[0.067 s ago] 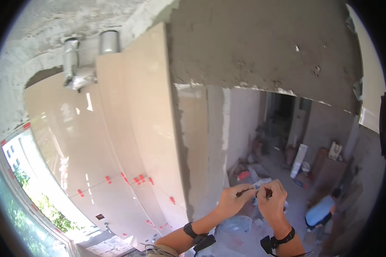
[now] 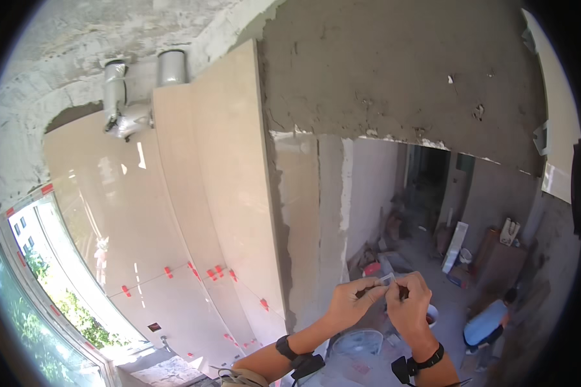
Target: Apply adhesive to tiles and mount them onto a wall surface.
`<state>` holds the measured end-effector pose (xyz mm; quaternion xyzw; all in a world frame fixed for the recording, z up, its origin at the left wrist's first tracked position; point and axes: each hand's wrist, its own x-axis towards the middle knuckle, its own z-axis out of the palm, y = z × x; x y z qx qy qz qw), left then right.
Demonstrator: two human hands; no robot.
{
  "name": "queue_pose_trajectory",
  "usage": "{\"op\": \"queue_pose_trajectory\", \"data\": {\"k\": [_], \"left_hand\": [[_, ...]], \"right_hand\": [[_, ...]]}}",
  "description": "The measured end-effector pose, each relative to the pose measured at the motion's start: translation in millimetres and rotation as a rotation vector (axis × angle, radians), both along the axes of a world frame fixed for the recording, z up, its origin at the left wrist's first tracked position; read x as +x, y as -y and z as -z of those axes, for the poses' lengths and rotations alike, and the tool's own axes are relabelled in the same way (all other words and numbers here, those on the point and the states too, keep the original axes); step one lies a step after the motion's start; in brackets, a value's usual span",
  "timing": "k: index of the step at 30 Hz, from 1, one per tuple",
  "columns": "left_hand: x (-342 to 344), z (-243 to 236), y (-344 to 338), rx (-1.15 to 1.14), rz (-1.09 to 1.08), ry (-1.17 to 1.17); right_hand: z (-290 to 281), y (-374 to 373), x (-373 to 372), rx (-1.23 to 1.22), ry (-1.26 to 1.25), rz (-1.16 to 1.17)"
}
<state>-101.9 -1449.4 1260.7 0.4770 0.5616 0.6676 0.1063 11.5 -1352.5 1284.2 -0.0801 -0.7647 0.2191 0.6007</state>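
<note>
Faces window (image 2: 29, 316) at far left, then tan tiles (image 2: 229, 161) with red clips (image 2: 168, 272) strung across. Wears black strap (image 2: 284, 347) on left wrist. With left hand (image 2: 350, 303), holds small pale piece (image 2: 387, 279) in narrow thumb-and-finger pinch; cannot tell its kind. Has it up in midair between both hands, above clear tub (image 2: 358, 342). With right hand (image 2: 409, 302), grips its right side, also narrow, with fingers curled. Farther right, well apart: shows white board (image 2: 455, 247), brown cabinet (image 2: 495, 255), co-worker (image 2: 484, 324) in blue top.
</note>
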Motion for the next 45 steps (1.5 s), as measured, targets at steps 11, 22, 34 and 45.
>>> {"op": "queue_pose_trajectory", "data": {"k": [11,22,34,45], "left_hand": [[-136.4,-318.9,116.2,0.381,-0.845,-0.647],[-176.4,-388.1,85.8,0.274,-1.264,-1.029],[-185.7,-392.8,75.3,0.208,-1.438,-1.023],[-188.2,-386.2,76.0,0.319,-1.306,-0.985]], "right_hand": [[-6.5,13.8,-8.7,0.132,-0.038,-0.401],[181.7,-43.5,82.0,-0.476,0.424,0.060],[223.3,-45.1,100.8,-0.651,0.320,0.093],[296.4,-54.1,140.2,-0.675,0.374,0.201]]}}
